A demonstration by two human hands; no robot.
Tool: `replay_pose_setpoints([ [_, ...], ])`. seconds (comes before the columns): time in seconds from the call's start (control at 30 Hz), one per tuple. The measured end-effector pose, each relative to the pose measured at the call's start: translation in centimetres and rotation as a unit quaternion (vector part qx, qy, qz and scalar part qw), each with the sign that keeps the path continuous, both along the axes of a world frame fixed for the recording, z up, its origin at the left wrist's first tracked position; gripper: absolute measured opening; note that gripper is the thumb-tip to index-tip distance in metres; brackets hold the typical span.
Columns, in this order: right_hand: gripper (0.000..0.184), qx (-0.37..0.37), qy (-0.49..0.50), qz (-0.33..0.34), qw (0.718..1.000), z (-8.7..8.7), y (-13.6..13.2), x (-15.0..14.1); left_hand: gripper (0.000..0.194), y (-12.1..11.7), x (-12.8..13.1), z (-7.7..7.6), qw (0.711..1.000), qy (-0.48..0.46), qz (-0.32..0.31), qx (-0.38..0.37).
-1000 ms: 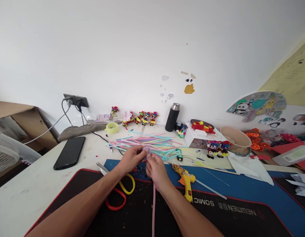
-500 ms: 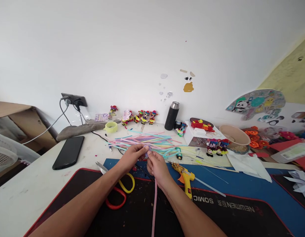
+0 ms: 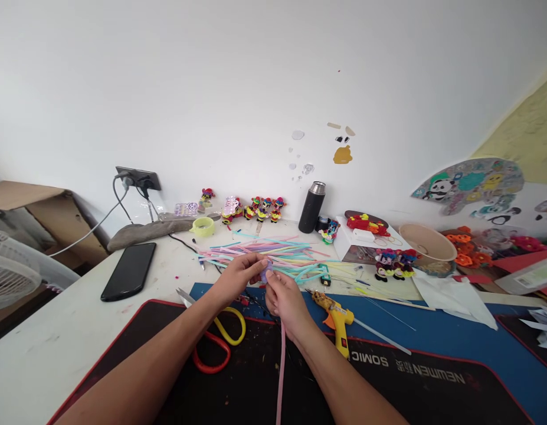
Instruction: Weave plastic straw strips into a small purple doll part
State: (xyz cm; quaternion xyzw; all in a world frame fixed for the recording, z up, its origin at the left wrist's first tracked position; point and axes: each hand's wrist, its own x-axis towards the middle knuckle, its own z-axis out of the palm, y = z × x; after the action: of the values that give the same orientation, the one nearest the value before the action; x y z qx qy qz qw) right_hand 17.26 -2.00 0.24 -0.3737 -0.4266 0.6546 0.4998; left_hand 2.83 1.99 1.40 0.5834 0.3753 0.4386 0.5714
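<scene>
My left hand point(image 3: 241, 276) and my right hand point(image 3: 285, 300) meet over the front of the mat, fingers pinched together. Between their fingertips is a small purple fuzzy piece point(image 3: 267, 271), partly covered by the fingers. A pink pipe cleaner point(image 3: 281, 372) hangs down from under my right hand toward the bottom edge. Just behind the hands lies a loose pile of pastel pipe cleaners point(image 3: 255, 252). Scissors point(image 3: 213, 348) with red and yellow handles rest beneath my left forearm. To the right of my right hand is a yellow glue gun point(image 3: 337, 319) with a glue stick in its back.
A phone point(image 3: 129, 271) lies at left. Tape point(image 3: 203, 226), several small fuzzy figures point(image 3: 264, 209) and a black thermos point(image 3: 311, 208) stand along the wall. At right are a white box point(image 3: 355, 245), a pink bowl point(image 3: 428, 242) and a white tissue point(image 3: 457, 298). A dark mat point(image 3: 388, 383) covers the front.
The whole view has shifted slightly, so things sit a little further right. Both hands keep their pinch, and a bit more of the purple piece shows between the fingers.
</scene>
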Motion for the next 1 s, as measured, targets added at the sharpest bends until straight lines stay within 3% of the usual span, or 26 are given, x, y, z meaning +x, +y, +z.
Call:
replay_pose_setpoints([
  [0.1,0.051,-0.011,0.008,-0.002,1.000,0.2,0.1,0.1,0.050,-0.1,-0.4,0.3,1.000,0.014,-0.007,0.017],
  [0.27,0.054,-0.025,0.019,-0.024,0.999,0.3,0.4,0.6,0.067,-0.3,-1.3,0.9,0.990,0.072,-0.047,0.112],
  [0.63,0.052,-0.035,0.023,0.008,0.999,0.2,0.1,0.5,0.039,-0.6,-1.2,0.8,0.932,0.234,0.030,0.274],
  [0.83,0.056,-0.041,0.044,0.041,0.997,0.9,-0.1,0.6,0.038,-0.3,-1.7,0.6,0.935,0.224,0.045,0.273],
  [1.0,0.055,-0.036,0.050,0.030,0.998,0.7,0.1,0.8,0.038,-0.1,-1.8,0.3,0.945,0.201,0.031,0.258],
])
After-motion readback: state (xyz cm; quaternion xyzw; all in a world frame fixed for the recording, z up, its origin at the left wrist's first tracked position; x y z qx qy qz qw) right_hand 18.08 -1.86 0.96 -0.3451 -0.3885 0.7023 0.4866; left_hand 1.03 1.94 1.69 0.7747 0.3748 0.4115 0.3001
